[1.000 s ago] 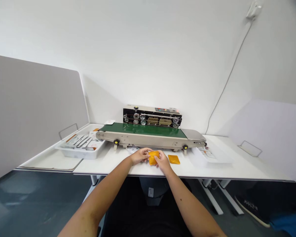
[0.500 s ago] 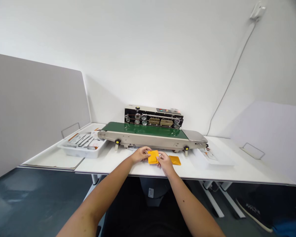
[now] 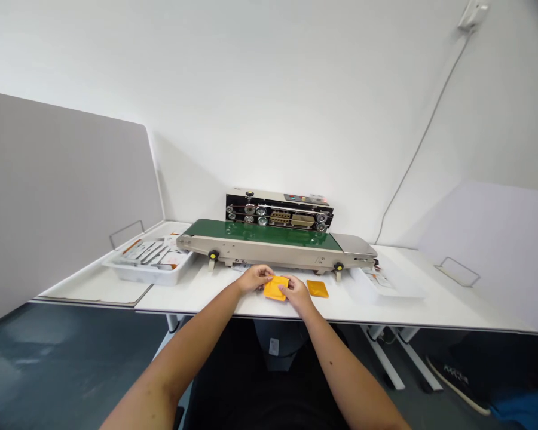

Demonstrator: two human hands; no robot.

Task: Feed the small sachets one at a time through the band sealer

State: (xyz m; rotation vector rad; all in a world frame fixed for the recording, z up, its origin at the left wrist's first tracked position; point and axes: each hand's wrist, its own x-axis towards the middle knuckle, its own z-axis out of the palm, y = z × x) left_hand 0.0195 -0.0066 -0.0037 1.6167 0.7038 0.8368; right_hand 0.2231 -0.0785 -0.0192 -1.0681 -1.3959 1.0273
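A small yellow-orange padded envelope point(image 3: 275, 289) is held between my two hands, just above the table's front part. My left hand point(image 3: 255, 279) pinches its upper left edge. My right hand point(image 3: 297, 294) grips its right side, with the thumb lying on the front face. Another yellow envelope point(image 3: 317, 289) lies flat on the white table to the right of my right hand. Behind my hands stands a band sealing machine point(image 3: 278, 257) with a green conveyor belt point(image 3: 264, 233) and open rollers.
On the left a white plastic tray point(image 3: 146, 276) holds several packets with metal tools. A second white tray point(image 3: 390, 291) with packets stands to the right, partly behind the machine's end. Grey partitions point(image 3: 72, 179) flank the white table point(image 3: 452, 304). A cable runs down the wall.
The held envelope has tilted and dropped slightly to the left, and my right thumb has moved further onto its face. My right hand has shifted slightly left, uncovering more of the lying envelope.
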